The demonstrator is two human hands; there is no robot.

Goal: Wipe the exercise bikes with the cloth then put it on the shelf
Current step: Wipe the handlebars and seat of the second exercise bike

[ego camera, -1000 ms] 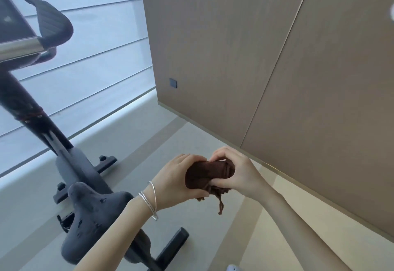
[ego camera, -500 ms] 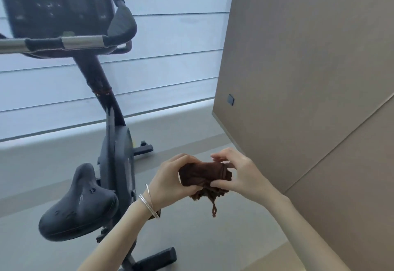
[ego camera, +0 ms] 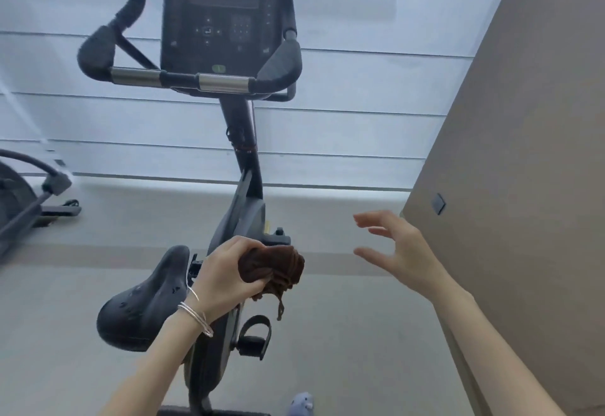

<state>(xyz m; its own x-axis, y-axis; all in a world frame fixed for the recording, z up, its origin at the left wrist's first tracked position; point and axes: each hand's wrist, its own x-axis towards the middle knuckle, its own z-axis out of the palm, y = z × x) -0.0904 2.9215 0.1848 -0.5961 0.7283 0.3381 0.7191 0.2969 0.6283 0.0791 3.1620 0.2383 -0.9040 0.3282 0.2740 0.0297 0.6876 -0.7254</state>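
A black exercise bike (ego camera: 242, 219) stands straight ahead, with its console (ego camera: 222, 12) and handlebar (ego camera: 183, 78) up top and its saddle (ego camera: 144, 301) at lower left. My left hand (ego camera: 222, 278) grips a bunched dark brown cloth (ego camera: 271, 268) above the bike's frame, just right of the saddle; a loose strand hangs from the cloth. My right hand (ego camera: 399, 252) hovers to the right of the cloth, apart from it, with fingers spread and holding nothing.
A tan wall panel (ego camera: 523, 186) with a small dark switch (ego camera: 438, 203) runs along the right. White blinds (ego camera: 360, 71) cover the window behind the bike. Part of a second machine (ego camera: 19, 199) shows at the far left. Grey floor lies around the bike.
My right hand has let go of the cloth and moved off to the right, opening. The view has swung left, bringing the bike to the centre. My left hand still grips the cloth.
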